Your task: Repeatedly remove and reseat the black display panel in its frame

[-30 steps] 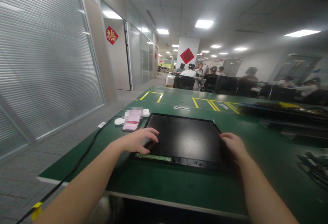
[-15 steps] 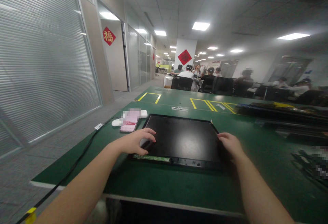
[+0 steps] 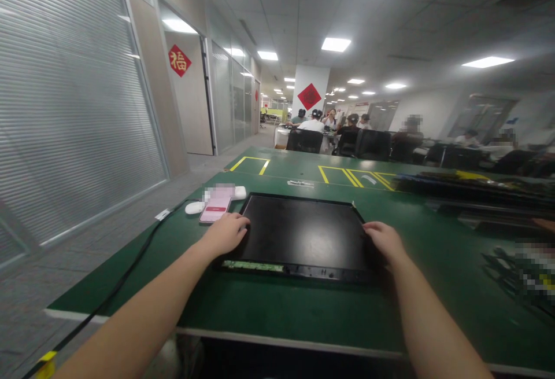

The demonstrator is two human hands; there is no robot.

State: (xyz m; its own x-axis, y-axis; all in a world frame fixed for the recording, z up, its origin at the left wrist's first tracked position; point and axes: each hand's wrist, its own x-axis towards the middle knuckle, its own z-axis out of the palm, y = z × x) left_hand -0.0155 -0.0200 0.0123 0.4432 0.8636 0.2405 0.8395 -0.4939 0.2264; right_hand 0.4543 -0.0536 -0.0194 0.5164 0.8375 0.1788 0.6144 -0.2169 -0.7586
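Observation:
A black LCD screen panel (image 3: 303, 234) lies flat on the green table in front of me. Along its near edge runs a strip of green circuit board (image 3: 254, 266), left of a dark frame section. My left hand (image 3: 228, 234) is closed around the panel's left edge, fingertips on the rim. At the opposite side, my right hand (image 3: 385, 243) grips the right edge, its thumb on top and the other fingers mostly hidden below.
Beyond my left hand are a pink-screened phone (image 3: 215, 210) and a white rounded object (image 3: 193, 208). A black cable (image 3: 130, 269) crosses the table's left side. Dark flat parts (image 3: 472, 188) are stacked at right. Yellow tape (image 3: 251, 159) marks the far tabletop; people sit beyond.
My left hand has moved from above the panel's left part out to its left edge and closed on it. My right hand stays at the right edge. The view has shifted slightly.

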